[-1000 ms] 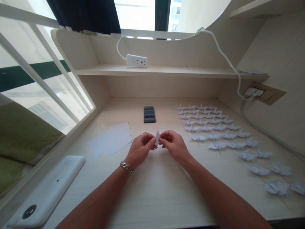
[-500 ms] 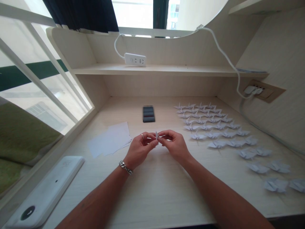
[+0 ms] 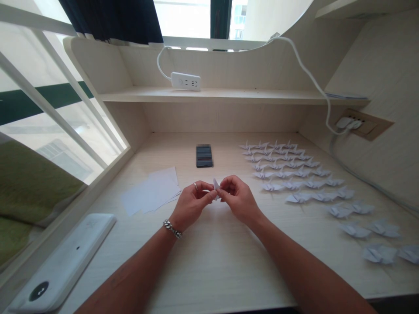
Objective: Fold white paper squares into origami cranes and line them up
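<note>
At the frame's centre, the left hand (image 3: 191,204) and right hand (image 3: 241,199) pinch a small folded paper (image 3: 215,183) between their fingers (image 3: 208,199); folding seems in hand, and the next move likely calls for steady pressure.

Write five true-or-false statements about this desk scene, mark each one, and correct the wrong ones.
1. The left hand and right hand pinch one small folded paper. True.
2. The loose white sheets lie to the right of both hands. False: they lie to the left.
3. The dark block lies on the desk, beyond the hands. True.
4. The folded paper figures are piled in one heap. False: they are set out in rows.
5. The power strip rests on the shelf. True.
</note>
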Demonstrator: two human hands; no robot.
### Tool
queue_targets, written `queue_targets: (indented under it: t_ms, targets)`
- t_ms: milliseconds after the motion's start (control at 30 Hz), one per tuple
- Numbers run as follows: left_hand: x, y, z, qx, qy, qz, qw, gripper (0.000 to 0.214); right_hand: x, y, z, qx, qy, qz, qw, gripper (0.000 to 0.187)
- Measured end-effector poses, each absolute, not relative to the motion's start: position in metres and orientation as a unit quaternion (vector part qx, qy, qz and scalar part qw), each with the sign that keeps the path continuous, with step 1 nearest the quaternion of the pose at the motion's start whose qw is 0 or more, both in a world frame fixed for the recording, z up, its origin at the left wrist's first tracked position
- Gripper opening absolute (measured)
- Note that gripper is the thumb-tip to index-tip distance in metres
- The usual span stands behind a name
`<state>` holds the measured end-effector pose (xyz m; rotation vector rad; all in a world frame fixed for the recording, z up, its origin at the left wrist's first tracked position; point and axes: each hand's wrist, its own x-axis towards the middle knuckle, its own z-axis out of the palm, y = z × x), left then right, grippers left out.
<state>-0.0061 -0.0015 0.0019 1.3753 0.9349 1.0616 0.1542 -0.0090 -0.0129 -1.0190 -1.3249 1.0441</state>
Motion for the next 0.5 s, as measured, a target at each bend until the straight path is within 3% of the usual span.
queue_targets:
  t_ms: [133,300,500]
  targets:
    - [-0.0075,-0.0007,0.0027,0.570,0.397,0.444,0.566,0.028,0.1526,-0.0126,-0.0100,-0.417,-0.579,0.450,0.537,0.014]
    - [-0.0100,0.0012,-0.0021,0.510,0.372,0.466,0.620,0.028,0.1515,-0.0167,-0.0050,-0.394,-0.567,0.497,0.525,0.028]
    - [-0.0100,0.0011,-0.0041,0.487,0.354,0.462,0.651,0.025,0.1516,-0.0147,-0.0052,-0.402,-0.564,0.494,0.525,0.029]
